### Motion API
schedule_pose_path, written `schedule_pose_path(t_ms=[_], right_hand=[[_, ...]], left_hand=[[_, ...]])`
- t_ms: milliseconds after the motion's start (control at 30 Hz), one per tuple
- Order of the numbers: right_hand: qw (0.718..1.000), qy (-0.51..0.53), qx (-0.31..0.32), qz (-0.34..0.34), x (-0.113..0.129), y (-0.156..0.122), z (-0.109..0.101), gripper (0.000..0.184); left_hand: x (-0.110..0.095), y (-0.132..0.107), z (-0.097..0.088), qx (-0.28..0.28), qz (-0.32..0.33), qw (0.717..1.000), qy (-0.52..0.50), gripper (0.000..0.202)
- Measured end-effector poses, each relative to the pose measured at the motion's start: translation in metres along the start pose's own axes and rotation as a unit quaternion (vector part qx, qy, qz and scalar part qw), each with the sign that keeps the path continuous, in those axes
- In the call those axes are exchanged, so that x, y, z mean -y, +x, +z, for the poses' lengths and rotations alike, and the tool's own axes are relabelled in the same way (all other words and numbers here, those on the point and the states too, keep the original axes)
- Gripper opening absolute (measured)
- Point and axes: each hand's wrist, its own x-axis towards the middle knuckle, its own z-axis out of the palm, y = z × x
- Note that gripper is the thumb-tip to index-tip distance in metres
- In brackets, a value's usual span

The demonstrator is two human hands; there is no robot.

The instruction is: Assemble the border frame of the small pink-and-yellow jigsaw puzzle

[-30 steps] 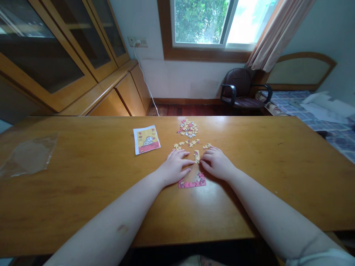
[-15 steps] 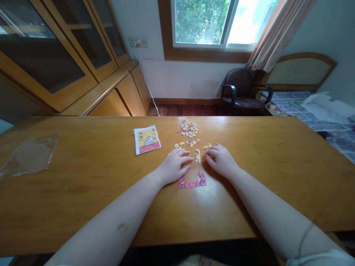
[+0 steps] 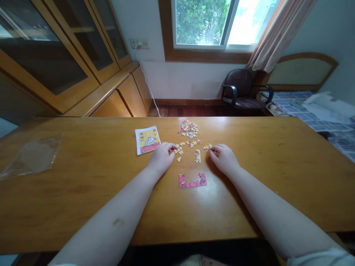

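Observation:
My left hand (image 3: 162,157) rests on the table with its fingers bent together, fingertips at a loose yellow puzzle piece (image 3: 180,151). Anything pinched in them is too small to make out. Opposite it, my right hand (image 3: 223,158) has curled fingers, thumb near the index finger, just beside a few joined yellow pieces (image 3: 207,146). A joined yellow strip (image 3: 198,156) lies between the hands, and a single small piece (image 3: 179,159) is close to my left hand. Nearer to me is a pink U-shaped puzzle border (image 3: 192,184).
A heap of puzzle pieces (image 3: 189,128) lies towards the far table edge, with more yellow pieces (image 3: 193,143) in front. The reference picture (image 3: 148,140) is at the left, a clear plastic bag (image 3: 31,155) farther left. Beyond the table stands an office chair (image 3: 242,88).
My left hand has moved left and away from me, off the pink border, and its fingers have drawn in. A small piece it covered now shows. My right hand has barely moved; its fingers curl more.

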Motion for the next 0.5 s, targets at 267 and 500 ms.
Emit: schedule_pose_path(t_ms=[267,500], right_hand=[[1.000,-0.001,0.002,-0.006,0.001,0.000,0.001,0.020],[1.000,0.001,0.005,-0.008,0.002,0.000,0.001,0.019]], left_hand=[[0.002,-0.002,0.006,0.008,-0.017,0.998,0.064,0.023],[0.004,-0.003,0.012,0.005,-0.009,0.998,0.060,0.021]])
